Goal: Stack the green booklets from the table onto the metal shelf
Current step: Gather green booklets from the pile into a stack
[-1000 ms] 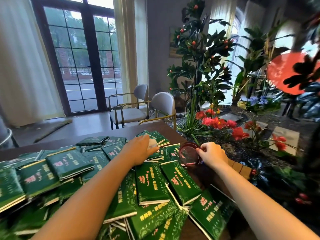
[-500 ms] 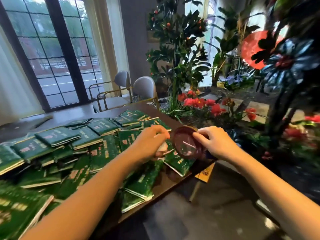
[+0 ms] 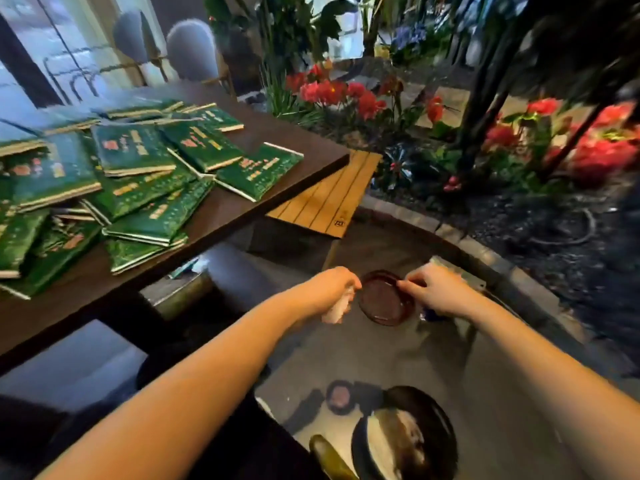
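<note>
Several green booklets [image 3: 138, 174] lie in loose overlapping piles on the dark wooden table [image 3: 270, 140] at the left. Both my hands are off the table, low over the floor to its right. My right hand [image 3: 438, 292] pinches the rim of a dark red round dish [image 3: 384, 299]. My left hand [image 3: 332, 289] is curled round a small crumpled white thing [image 3: 336, 311] beside the dish. No metal shelf can be made out.
A low slatted wooden stand [image 3: 325, 199] sits just past the table's corner. A curved stone kerb [image 3: 485, 247] borders a bed of red flowers [image 3: 332, 91] and dark plants. A round black bin [image 3: 405, 434] stands below my arms. Two grey chairs [image 3: 190, 50] stand behind the table.
I have turned right and looked down. Both hands carried the red dish and the white thing away from the table and lowered them towards the floor.
</note>
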A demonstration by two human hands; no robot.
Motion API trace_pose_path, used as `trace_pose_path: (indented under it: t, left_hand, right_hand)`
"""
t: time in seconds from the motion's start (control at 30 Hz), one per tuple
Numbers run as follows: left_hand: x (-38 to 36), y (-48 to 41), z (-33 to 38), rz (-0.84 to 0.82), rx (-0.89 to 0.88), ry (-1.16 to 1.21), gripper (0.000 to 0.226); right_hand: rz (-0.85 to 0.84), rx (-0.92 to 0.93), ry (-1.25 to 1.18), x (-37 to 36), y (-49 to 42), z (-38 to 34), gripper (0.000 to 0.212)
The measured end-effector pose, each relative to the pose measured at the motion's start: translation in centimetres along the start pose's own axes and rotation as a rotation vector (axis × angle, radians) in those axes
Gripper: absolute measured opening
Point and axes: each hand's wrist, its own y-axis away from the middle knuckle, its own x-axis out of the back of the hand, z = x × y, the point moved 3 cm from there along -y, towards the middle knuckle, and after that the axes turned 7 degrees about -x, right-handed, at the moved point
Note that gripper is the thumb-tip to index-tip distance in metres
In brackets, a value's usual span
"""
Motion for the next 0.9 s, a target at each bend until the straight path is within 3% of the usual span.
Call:
trace_pose_path:
  t: [0.2,0.33,0.43,0.57,0.63,0.9]
  left_hand:
    - [-6.8,-2.8,-7.3,-0.198,0.036,-0.317,0.04]
    - [-9.6,-3.7,-8.3,-0.24,0.097,-0.396,0.013]
    - [-11.6,-4.5,-9.9,-0.385,0.141,-0.472,0.047]
    - [-12.7,-4.7,-11.6,-0.495,0.143,-0.573,0.047]
    - [-12.5,-5.0,-12.2,-0.518,0.137,-0.611,0.035]
    - [-9.9,-5.3,-12.5,-0.463,0.12,-0.75,0.037]
  right_hand:
    - [-0.186,-0.227,-0.01,-9.0,1.3,7.7,0.045]
    - [-0.269,-0.364,-0.001,-13.6,1.9,10.9,0.045]
    - [-0.328,-0.447,0.036,-16.1,2.6,12.7,0.04]
    - [-0.369,-0.523,0.11,-18.2,3.3,14.8,0.03]
    - [-0.383,-0.543,0.121,-19.0,3.4,15.4,0.033]
    - [-0.469,-0.52,0.048,-20.6,3.4,14.7,0.033]
